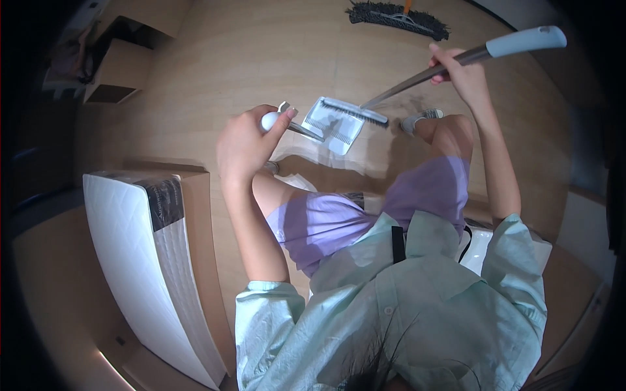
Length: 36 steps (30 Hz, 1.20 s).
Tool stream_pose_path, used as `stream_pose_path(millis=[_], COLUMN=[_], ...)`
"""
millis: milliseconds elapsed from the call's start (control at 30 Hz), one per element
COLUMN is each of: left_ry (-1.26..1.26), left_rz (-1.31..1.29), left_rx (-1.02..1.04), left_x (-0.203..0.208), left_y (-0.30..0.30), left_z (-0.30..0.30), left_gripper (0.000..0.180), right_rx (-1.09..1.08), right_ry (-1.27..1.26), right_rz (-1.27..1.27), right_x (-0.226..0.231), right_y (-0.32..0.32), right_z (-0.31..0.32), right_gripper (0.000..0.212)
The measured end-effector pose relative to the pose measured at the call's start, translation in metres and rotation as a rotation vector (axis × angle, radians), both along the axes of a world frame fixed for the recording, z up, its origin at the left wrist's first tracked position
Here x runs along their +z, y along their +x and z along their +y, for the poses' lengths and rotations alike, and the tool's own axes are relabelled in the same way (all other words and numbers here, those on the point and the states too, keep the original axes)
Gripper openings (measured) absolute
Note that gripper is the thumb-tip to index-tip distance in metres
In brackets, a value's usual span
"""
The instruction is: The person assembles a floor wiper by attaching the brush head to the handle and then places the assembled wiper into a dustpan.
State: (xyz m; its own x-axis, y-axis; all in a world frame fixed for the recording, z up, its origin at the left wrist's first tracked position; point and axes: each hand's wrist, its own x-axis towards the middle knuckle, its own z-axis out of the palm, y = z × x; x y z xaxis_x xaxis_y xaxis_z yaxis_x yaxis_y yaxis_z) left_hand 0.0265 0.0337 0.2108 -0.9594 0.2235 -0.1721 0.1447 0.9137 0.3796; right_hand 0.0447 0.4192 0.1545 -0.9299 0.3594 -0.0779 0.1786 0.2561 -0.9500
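Observation:
My left hand is closed around the handle of a pale blue dustpan, which has comb-like teeth along its sides. A broom with a grey pole and a light blue grip end is held by my right hand, partway up the pole below the grip. The broom's dark-bristled head lies across the dustpan, over its far part. Whether the bristles touch the pan, I cannot tell. Both tools are in front of my knees, above the wooden floor.
A mop with dark strands lies on the floor at the far side. To my left stands a white mattress on edge beside a brown panel. Open wooden cabinetry is at the far left. A white surface shows behind my right hip.

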Motion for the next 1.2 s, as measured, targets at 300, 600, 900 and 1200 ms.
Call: stream_pose_path(millis=[300,600,900,1200], left_ry=[-0.008,0.094,0.049,0.072], left_rz=[-0.009,-0.002,0.076,-0.006], left_rx=[0.000,0.033,-0.032,0.022], left_x=[0.001,0.003,-0.004,0.000], left_y=[-0.001,0.007,-0.005,0.002], left_z=[0.005,-0.003,0.008,0.002], left_gripper=[0.051,0.051,0.049,0.050], right_rx=[0.005,0.476,-0.106,-0.181], right_ry=[0.399,0.510,-0.054,0.043], right_rz=[0.185,0.280,-0.125,0.112], right_x=[-0.134,-0.141,-0.061,-0.042], right_y=[-0.046,0.091,0.056,0.005], right_z=[-0.035,-0.136,-0.024,0.023], right_gripper=[0.026,0.005,0.015,0.029])
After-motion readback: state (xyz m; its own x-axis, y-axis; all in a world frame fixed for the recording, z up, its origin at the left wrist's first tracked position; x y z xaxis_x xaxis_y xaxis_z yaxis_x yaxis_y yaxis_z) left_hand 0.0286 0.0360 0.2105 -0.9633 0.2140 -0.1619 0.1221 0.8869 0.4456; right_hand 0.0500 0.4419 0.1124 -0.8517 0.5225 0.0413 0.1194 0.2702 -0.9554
